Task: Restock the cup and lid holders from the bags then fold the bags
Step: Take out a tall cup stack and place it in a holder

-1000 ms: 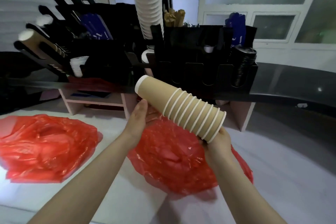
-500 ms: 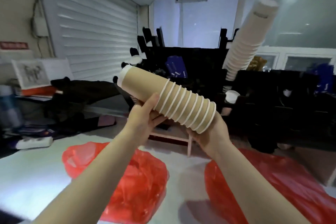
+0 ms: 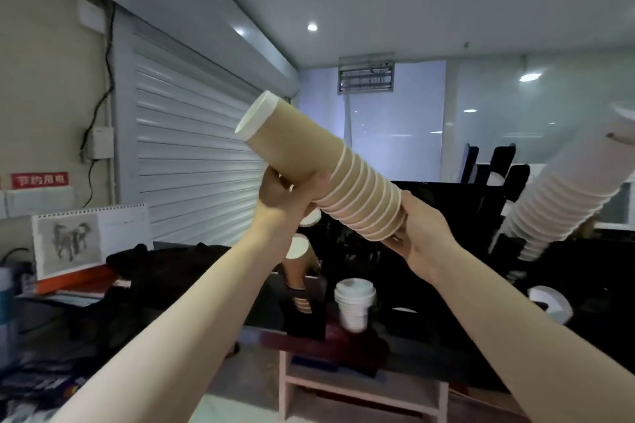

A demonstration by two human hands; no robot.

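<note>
**Two hands holding one cup stack aloft**

Both hands are holding a long stack of brown paper cups (image 3: 330, 175) in the air, above and in front of the black holder rack (image 3: 446, 203). The stack is lying tilted, its closed narrow end pointing up and to the left, its ringed white rims running down to the right. The left hand (image 3: 285, 199) is gripping it near the middle from below, with the fingers (image 3: 318, 184) curling round the brown wall just where the rims begin. The right hand (image 3: 424, 233) is holding the wide lower end, its palm sitting against the mouth of the last cup and its thumb lying on the rim; the rest of its fingers are hiding behind the stack.

Below the hands, a few brown cups (image 3: 302, 271) are leaning in a slot of the rack, and just beside them a short stack of white cups (image 3: 354, 306) is standing upside down. A tall white cup stack (image 3: 556, 203) is leaning out of the rack on the right. A wooden shelf (image 3: 360, 388) is showing under the dark desk (image 3: 178, 271). A grey roller shutter (image 3: 192, 165) is filling the wall on the left, with a calendar (image 3: 89, 237) standing near it.
</note>
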